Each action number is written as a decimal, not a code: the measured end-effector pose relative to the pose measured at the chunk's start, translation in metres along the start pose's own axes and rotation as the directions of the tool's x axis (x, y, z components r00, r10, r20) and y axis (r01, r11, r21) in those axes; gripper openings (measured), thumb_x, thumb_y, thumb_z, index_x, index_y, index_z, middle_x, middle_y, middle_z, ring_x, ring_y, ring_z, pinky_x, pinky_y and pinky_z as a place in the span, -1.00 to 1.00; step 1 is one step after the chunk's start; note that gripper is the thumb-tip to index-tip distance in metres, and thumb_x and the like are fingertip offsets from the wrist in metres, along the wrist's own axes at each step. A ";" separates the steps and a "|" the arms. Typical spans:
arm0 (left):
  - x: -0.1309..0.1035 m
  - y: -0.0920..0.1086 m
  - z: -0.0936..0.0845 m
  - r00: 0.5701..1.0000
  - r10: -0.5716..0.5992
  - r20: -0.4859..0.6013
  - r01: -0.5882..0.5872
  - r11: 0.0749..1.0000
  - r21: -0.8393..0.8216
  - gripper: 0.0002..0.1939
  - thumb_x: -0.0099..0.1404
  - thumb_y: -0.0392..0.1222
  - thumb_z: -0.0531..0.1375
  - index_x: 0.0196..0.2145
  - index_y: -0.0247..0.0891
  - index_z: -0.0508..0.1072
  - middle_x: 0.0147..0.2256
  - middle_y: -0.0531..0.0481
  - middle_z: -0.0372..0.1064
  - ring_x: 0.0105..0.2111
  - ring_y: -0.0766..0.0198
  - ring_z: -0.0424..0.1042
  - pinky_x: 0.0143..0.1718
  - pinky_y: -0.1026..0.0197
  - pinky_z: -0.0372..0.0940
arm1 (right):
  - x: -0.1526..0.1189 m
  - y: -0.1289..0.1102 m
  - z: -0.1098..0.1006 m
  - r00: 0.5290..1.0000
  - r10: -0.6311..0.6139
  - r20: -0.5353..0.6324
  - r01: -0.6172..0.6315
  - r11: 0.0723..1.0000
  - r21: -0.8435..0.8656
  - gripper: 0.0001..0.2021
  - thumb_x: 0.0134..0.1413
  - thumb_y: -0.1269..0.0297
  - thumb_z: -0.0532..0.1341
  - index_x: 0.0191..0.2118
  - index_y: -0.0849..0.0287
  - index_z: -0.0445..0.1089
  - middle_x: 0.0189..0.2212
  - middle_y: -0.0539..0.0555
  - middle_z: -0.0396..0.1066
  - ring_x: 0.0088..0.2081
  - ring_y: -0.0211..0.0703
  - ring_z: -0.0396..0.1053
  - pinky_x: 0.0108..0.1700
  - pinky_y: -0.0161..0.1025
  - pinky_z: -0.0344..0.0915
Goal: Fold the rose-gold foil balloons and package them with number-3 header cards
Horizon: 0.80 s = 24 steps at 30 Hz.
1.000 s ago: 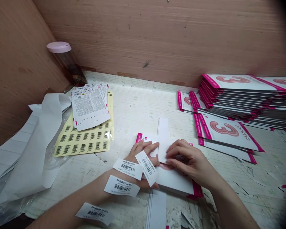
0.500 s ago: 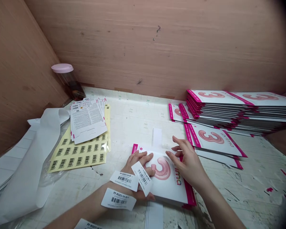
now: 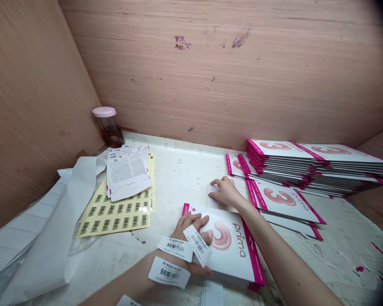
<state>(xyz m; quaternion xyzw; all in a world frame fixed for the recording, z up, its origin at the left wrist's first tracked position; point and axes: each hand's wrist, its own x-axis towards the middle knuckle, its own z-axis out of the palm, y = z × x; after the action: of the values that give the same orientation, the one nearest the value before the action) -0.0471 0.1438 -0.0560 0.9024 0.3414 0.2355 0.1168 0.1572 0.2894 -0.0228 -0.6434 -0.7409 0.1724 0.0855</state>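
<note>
My left hand (image 3: 193, 238) lies spread over the left part of a pink-and-white "prima" packet stack (image 3: 230, 259), with white barcode labels (image 3: 169, 272) stuck along the hand, wrist and forearm. A white paper strip (image 3: 212, 293) runs under the stack and comes out at its near and far sides. Beyond the far edge, my right hand (image 3: 224, 191) touches the strip's far end, its fingers bent over it. Whether the fingers pinch the strip is hard to make out.
Tall piles of the same packets (image 3: 281, 163) stand at the back right. Printed cards (image 3: 127, 174) lie on yellow barcode sheets (image 3: 115, 219) at the left, near a pink-lidded container (image 3: 110, 127) and white backing paper (image 3: 54, 229). Wooden walls surround the table.
My right hand has moved from above the packet stack to the far end of the strip. My left hand stays on the stack. The whole view has shifted slightly.
</note>
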 end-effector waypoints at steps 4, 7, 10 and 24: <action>0.001 0.001 0.004 1.000 -0.025 -0.011 0.025 1.000 -0.013 -0.44 0.06 0.34 0.26 -0.10 -0.05 0.40 0.25 -0.11 0.20 0.23 -0.11 0.17 0.16 -0.28 0.18 | -0.002 0.004 0.003 0.999 -0.029 -0.027 0.029 1.000 0.007 -0.57 -0.02 0.27 0.36 0.02 0.17 0.43 -0.09 0.16 0.24 0.03 0.08 0.21 0.08 -0.10 0.18; 0.002 0.004 0.007 0.997 -0.073 -0.023 0.073 0.997 -0.001 -0.53 0.12 0.27 0.26 -0.14 -0.05 0.43 0.25 -0.07 0.20 0.23 -0.10 0.17 0.20 -0.26 0.14 | 0.000 0.006 0.006 0.998 -0.034 -0.058 0.034 0.999 0.006 -0.54 -0.03 0.27 0.36 0.05 0.16 0.42 -0.08 0.16 0.21 0.04 0.07 0.21 0.09 -0.11 0.17; 0.002 0.007 0.009 0.991 -0.128 -0.036 0.128 0.992 0.009 -0.63 0.18 0.21 0.25 -0.17 -0.04 0.45 0.23 -0.05 0.22 0.24 -0.09 0.17 0.23 -0.25 0.10 | 0.001 0.008 0.006 0.996 -0.053 -0.068 0.053 0.999 -0.002 -0.65 -0.01 0.28 0.35 -0.04 0.18 0.49 -0.10 0.17 0.23 0.03 0.06 0.22 0.10 -0.11 0.17; 0.003 0.009 0.002 0.996 -0.091 -0.014 0.091 0.996 0.016 -0.69 0.22 0.14 0.14 -0.15 -0.03 0.40 0.25 -0.02 0.21 0.22 -0.11 0.22 0.25 -0.18 0.12 | -0.013 0.012 -0.004 0.971 -0.237 0.006 0.237 0.971 -0.014 -0.67 -0.09 0.29 0.38 -0.14 0.27 0.47 -0.12 0.17 0.30 -0.07 0.00 0.31 0.03 -0.18 0.24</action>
<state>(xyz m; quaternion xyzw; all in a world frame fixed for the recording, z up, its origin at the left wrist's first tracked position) -0.0397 0.1391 -0.0534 0.8853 0.3850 0.2329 0.1178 0.1720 0.2784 -0.0220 -0.5505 -0.8139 0.1568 0.0992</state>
